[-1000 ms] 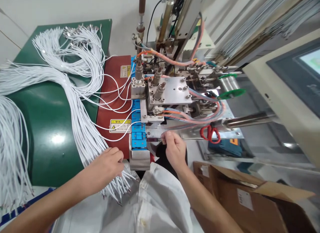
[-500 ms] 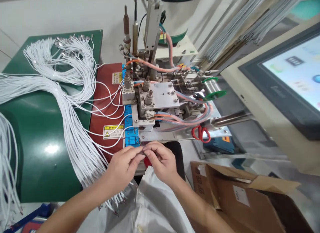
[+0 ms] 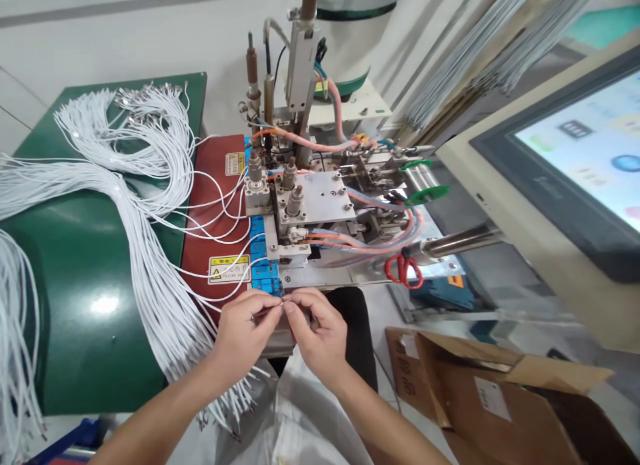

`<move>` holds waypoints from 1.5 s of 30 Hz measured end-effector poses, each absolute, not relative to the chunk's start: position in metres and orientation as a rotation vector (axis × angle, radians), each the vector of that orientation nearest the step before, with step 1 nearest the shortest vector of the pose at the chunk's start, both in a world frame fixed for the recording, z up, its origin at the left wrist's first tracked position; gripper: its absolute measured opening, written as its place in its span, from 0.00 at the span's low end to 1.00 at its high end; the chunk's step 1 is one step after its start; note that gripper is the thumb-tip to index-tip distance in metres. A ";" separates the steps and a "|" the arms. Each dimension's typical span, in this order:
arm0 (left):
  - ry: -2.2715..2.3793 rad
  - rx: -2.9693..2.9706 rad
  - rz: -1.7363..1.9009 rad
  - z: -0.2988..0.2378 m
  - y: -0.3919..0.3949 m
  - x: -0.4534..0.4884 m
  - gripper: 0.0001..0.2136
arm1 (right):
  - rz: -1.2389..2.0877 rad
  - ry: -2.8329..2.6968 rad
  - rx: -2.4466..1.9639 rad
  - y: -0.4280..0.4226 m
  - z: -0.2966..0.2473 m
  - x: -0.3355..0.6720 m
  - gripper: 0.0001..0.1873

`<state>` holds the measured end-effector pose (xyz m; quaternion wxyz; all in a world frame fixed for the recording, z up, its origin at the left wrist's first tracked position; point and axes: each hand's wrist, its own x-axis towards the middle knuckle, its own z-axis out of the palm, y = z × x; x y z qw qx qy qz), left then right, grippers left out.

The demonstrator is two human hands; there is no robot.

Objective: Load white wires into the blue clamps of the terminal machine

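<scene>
My left hand (image 3: 245, 328) and my right hand (image 3: 317, 328) meet fingertip to fingertip just below the blue fixture strip (image 3: 263, 275) of the machine (image 3: 315, 198). Both pinch together around a white wire end and a tiny part, too small to name. The bundle of white wires (image 3: 150, 252) fans across the green table (image 3: 95, 298) to the left of my left hand. Loose wire ends lie under my left wrist.
A red panel with yellow warning labels (image 3: 213, 205) sits left of the machine. Red-handled scissors (image 3: 400, 268) hang at the machine's right. A touchscreen (image 3: 580, 158) stands at the far right, an open cardboard box (image 3: 490, 392) at lower right, and a clear plastic bag (image 3: 300, 418) between my arms.
My left hand left the wire bundle and rose to meet my right hand below the blue fixture. My right hand came down from the machine's edge. The view shifted right.
</scene>
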<state>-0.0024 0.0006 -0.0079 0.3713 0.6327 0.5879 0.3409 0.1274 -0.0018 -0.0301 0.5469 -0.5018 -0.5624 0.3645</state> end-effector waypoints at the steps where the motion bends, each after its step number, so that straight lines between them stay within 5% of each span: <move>1: 1.499 1.611 0.874 -0.008 0.002 -0.003 0.05 | 0.845 -1.347 -1.195 -0.002 -0.029 0.127 0.05; 14: 1.435 1.244 0.879 -0.009 0.002 -0.005 0.06 | 0.887 -1.264 -1.237 -0.002 -0.034 0.120 0.05; 35: 1.556 1.455 1.054 -0.020 -0.006 0.003 0.04 | 0.814 -1.409 -1.183 0.006 -0.031 0.118 0.04; 45: 1.324 1.860 0.627 0.001 0.003 -0.018 0.08 | 1.002 -2.016 -1.103 0.024 -0.004 0.149 0.07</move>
